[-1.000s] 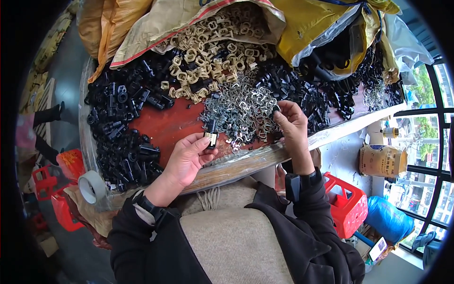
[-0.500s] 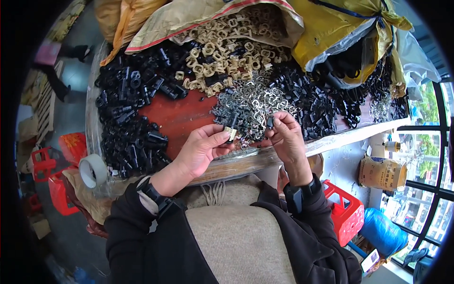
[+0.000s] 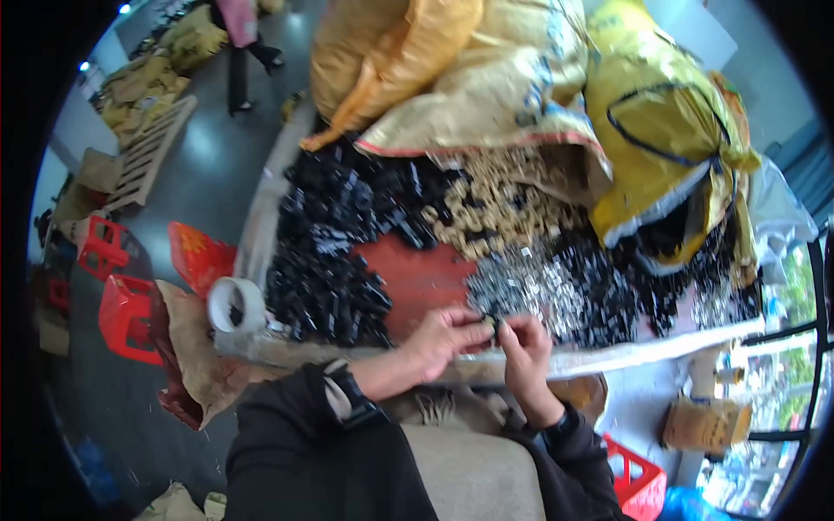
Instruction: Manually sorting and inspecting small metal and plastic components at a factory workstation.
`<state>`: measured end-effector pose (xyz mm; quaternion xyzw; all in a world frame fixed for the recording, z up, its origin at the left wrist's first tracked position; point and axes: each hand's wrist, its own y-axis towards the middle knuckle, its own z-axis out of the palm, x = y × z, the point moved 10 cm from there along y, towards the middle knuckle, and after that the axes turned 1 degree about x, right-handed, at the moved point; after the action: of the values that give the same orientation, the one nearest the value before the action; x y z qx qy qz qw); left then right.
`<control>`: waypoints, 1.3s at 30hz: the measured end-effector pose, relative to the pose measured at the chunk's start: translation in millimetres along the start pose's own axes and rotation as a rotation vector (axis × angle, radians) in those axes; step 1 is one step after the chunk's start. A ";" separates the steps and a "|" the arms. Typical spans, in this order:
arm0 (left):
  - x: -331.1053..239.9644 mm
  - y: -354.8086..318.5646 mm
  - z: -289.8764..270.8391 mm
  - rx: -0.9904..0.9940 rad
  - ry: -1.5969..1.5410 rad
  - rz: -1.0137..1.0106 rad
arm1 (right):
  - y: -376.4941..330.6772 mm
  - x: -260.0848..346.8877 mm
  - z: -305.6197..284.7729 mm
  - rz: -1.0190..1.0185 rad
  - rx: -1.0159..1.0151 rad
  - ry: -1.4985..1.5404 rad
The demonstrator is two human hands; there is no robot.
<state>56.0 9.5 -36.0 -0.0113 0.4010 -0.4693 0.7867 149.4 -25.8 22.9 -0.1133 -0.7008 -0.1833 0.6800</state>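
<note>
My left hand (image 3: 443, 339) and my right hand (image 3: 524, 340) meet at the near edge of the red table (image 3: 415, 276), fingertips pinched together on a small dark part (image 3: 492, 325) between them. Just beyond the hands lies a heap of small silvery metal pieces (image 3: 530, 286). Black plastic parts (image 3: 326, 291) are piled to the left and black parts (image 3: 621, 291) to the right. A mound of tan ring-shaped pieces (image 3: 491, 217) sits farther back. The small part itself is mostly hidden by my fingers.
Large yellow sacks (image 3: 521, 78) lean over the far side of the table. A roll of white tape (image 3: 234, 306) rests at the table's left corner. Red stools (image 3: 122, 313) stand on the floor at left, a red crate (image 3: 638, 478) at lower right. A person (image 3: 239, 35) stands far back.
My hands have come together from apart; the right hand left the silvery heap and now meets the left at the table's near edge. The view has tilted and shifted.
</note>
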 end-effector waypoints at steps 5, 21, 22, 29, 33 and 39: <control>8.8 4.1 -2.4 0.020 0.038 -0.053 | -2.7 1.9 0.2 -0.067 -0.048 -0.077; 15.9 12.6 14.1 0.080 0.105 -0.085 | 0.4 11.9 -22.9 -0.248 -0.103 -0.198; 17.3 11.4 15.9 0.086 0.103 -0.100 | 0.4 11.0 -27.5 -0.238 -0.113 -0.203; -22.4 0.8 17.4 0.061 0.266 0.045 | 5.2 20.5 -105.1 -0.184 -0.435 -0.349; -30.6 2.4 7.8 0.045 0.246 0.045 | 10.6 8.2 -144.3 -0.198 -0.433 -0.598; -22.0 14.1 8.5 0.067 0.268 -0.002 | 29.2 14.0 -195.5 -0.250 -0.424 -0.914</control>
<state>66.5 30.8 -22.1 0.0774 0.4866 -0.4806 0.7255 338.8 -81.0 41.5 -0.2327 -0.8819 -0.3328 0.2394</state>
